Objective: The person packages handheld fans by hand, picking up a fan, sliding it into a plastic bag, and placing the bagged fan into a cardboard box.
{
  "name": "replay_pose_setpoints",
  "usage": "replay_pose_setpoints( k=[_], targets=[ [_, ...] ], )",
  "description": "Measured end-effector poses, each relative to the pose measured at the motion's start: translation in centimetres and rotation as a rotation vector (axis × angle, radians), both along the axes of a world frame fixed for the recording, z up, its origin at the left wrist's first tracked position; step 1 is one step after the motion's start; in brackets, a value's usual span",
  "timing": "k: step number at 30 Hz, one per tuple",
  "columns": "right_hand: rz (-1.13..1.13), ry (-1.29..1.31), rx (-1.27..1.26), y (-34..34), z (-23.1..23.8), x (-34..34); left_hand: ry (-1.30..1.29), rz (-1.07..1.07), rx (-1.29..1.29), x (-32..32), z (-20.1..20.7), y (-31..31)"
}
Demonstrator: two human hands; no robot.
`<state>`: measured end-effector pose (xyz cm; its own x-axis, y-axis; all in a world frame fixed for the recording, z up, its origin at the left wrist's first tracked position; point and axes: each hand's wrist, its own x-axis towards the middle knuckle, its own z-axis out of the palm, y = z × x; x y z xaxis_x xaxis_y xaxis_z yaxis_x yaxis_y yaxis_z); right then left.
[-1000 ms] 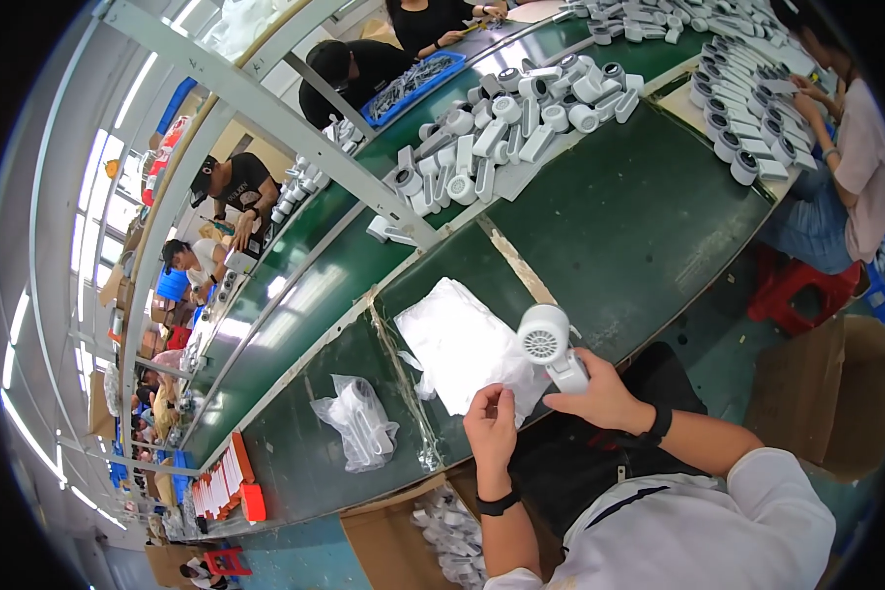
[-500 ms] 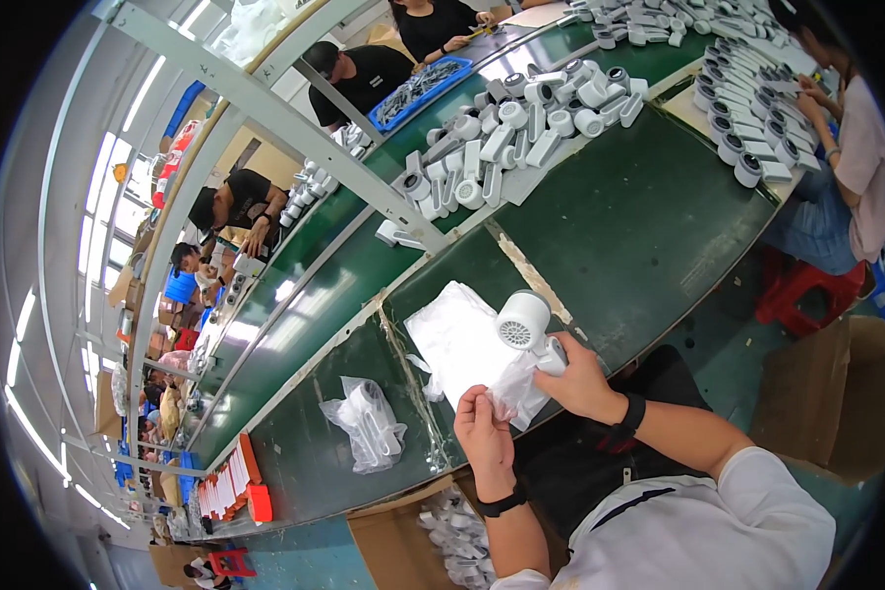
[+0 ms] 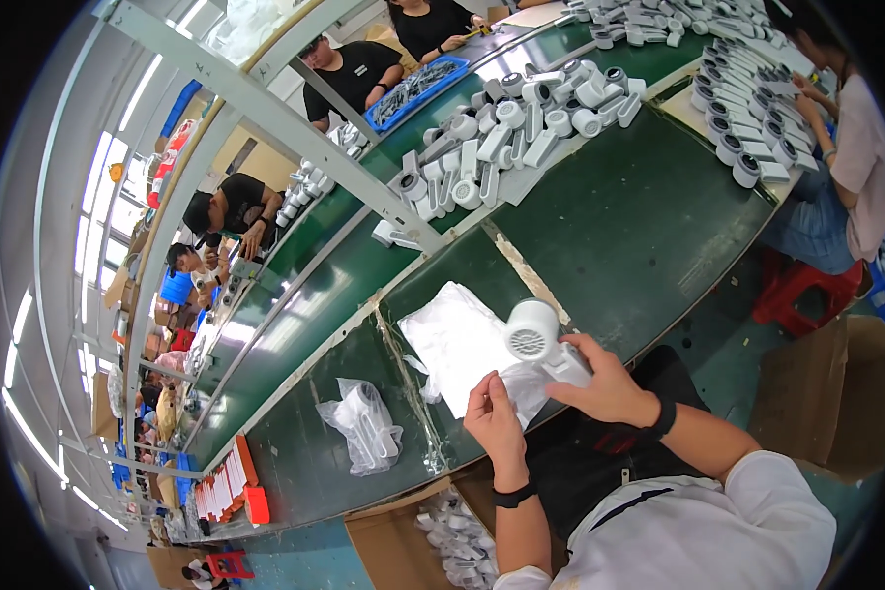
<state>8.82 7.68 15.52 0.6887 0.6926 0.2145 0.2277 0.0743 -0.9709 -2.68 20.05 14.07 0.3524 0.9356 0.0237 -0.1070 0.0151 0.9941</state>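
White fan-shaped device [image 3: 534, 330] is held up by the near edge of the green table [image 3: 619, 246], right over a stack of white plastic film [image 3: 452, 334]. It's gripped by the handle in the right hand [image 3: 610, 391], fingers and thumb closed on it, with the round vented head pointed far and left. The left hand [image 3: 497, 423] is held just left of it, by the near side of the film, thumb and fingertips drawn together; whether any film is pinched there can't be told, tbh.

Farther left on the table, a clear-bagged device [image 3: 364, 428] is laid down, and past that an orange box [image 3: 256, 503] is packed with white sheets. Under the near edge, more bagged pieces are piled in a cardboard box [image 3: 379, 541]. On the far side a big heap of loose devices [image 3: 521, 128] is dumped, with a blue tray [image 3: 418, 91] of grey parts placed beyond. At the far right, rows of similar devices [image 3: 747, 118] are lined up beside a seated person [image 3: 865, 187].
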Motion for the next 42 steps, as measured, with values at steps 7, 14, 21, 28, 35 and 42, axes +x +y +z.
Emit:
replay_pose_setpoints(
  k=[7,14,21,28,35,42],
  targets=[
    [0.756,0.205,-0.235,-3.9,1.6,3.3,0.023,-0.031,0.001,0.0,0.1,0.7],
    [0.933,0.205,-0.429,-1.7,0.3,4.3,0.032,-0.182,-0.123,-1.3,0.6,1.7],
    [0.609,0.014,-0.37,-1.4,-0.6,2.8,0.021,-0.216,-0.004,-1.9,1.3,1.6],
    [0.406,-0.134,-0.315,-1.7,-0.4,1.5,0.018,-0.227,0.264,-1.7,1.7,0.4],
    [0.376,0.559,-0.252,-1.0,0.4,0.4,0.261,-0.241,0.747,-0.8,1.7,-1.8],
    [0.129,0.485,0.137,0.5,-1.7,-0.6,0.189,-0.62,0.605,-1.5,1.4,-3.4]
  ],
)
